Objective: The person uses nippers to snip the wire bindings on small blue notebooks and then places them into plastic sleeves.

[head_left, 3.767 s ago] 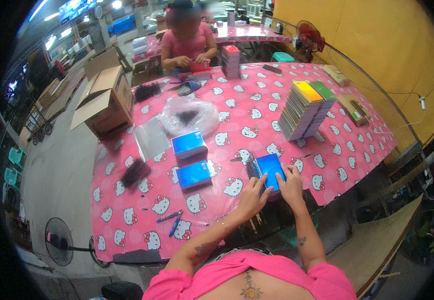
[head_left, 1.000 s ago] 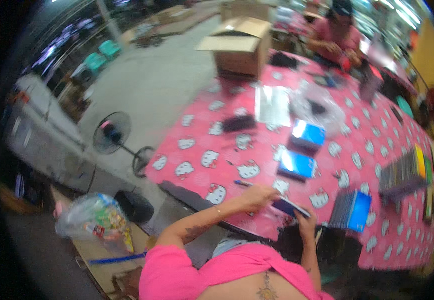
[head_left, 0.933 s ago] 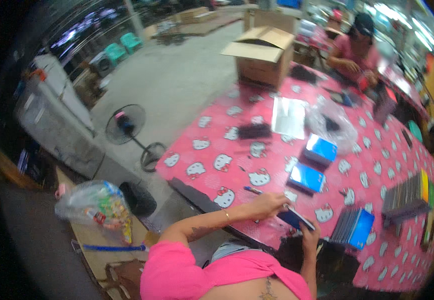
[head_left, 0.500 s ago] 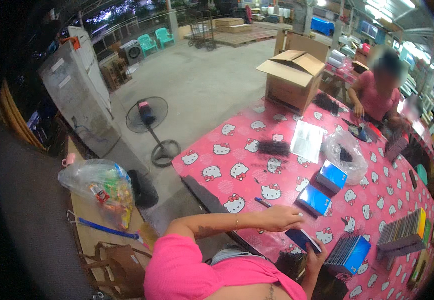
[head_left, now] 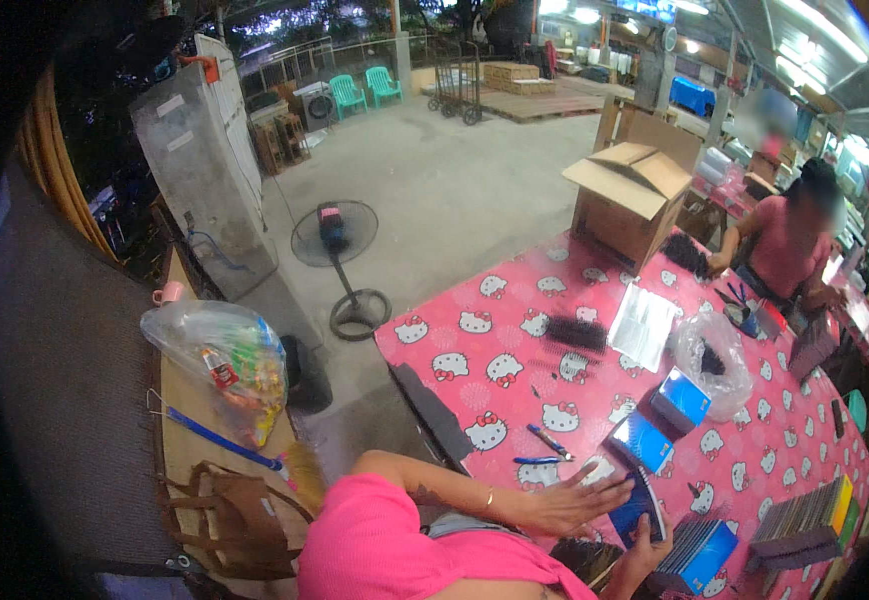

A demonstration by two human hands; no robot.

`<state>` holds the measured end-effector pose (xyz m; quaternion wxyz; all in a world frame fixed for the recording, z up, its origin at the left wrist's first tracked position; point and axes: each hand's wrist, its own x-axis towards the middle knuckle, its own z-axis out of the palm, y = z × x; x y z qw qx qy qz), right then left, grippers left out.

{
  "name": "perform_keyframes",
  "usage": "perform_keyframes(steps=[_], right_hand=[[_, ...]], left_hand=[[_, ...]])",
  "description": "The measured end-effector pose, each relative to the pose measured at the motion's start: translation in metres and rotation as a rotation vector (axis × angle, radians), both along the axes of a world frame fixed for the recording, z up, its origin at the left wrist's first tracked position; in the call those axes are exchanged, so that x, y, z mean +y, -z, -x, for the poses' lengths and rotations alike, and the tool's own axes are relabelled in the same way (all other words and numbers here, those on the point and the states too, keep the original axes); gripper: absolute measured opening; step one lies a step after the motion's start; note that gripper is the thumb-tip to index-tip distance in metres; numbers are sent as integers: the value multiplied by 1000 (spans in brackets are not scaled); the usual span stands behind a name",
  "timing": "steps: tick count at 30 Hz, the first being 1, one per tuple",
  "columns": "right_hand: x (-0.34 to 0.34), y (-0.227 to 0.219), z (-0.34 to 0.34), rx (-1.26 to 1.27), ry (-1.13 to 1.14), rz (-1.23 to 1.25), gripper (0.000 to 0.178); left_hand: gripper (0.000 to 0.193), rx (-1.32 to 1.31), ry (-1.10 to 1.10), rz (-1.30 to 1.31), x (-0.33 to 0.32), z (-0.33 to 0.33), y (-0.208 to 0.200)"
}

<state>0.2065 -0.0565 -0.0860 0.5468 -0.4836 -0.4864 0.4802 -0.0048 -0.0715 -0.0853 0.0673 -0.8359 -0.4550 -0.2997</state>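
A small notebook with a dark blue cover (head_left: 630,508) is tilted up at the table's near edge. My right hand (head_left: 647,553) grips its lower right side, thumb across the cover. My left hand (head_left: 580,500) lies with fingers stretched out, the fingertips at the cover's upper left edge. Just beyond are two piles of blue-covered notebooks, a nearer pile (head_left: 641,443) and a farther pile (head_left: 682,400). To the right of my right hand stands a row of blue notebooks (head_left: 700,558). A dark pen (head_left: 552,442) and a slim blue tool (head_left: 538,461) lie beyond my left hand.
The pink patterned tablecloth (head_left: 495,395) also bears black comb-like strips (head_left: 575,332), white paper (head_left: 641,325), a clear plastic bag (head_left: 713,362), a yellow-ended notebook row (head_left: 805,525) and a cardboard box (head_left: 627,205). A co-worker (head_left: 780,245) stands across. A fan (head_left: 340,245) is on the left.
My left hand has gone from a closed pinch at the notebook's upper edge to stretched fingers against its cover. The co-worker's arm reaches toward the black strips by the box. The whole view has shifted.
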Motion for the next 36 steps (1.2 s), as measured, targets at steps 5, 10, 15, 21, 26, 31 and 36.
perform_keyframes(steps=[5,10,15,21,26,31,36], right_hand=[[-9,-3,22,68,-15,-9,25],[5,4,10,98,8,-54,26],[7,1,15,90,-81,-39,20],[-7,-24,30,51,-119,-13,25],[0,-18,13,145,-57,-22,30],[-5,-24,32,133,-119,50,32],[1,-27,26,226,-74,-10,43]], left_hand=[[103,-65,-89,-256,38,4,-32],[94,117,151,23,17,-2,-5],[96,112,29,-151,40,1,-35],[86,65,63,-30,39,-9,-34],[87,30,291,88,5,-14,-8],[90,100,61,-60,48,-11,-64],[83,41,259,-28,19,-19,-15]])
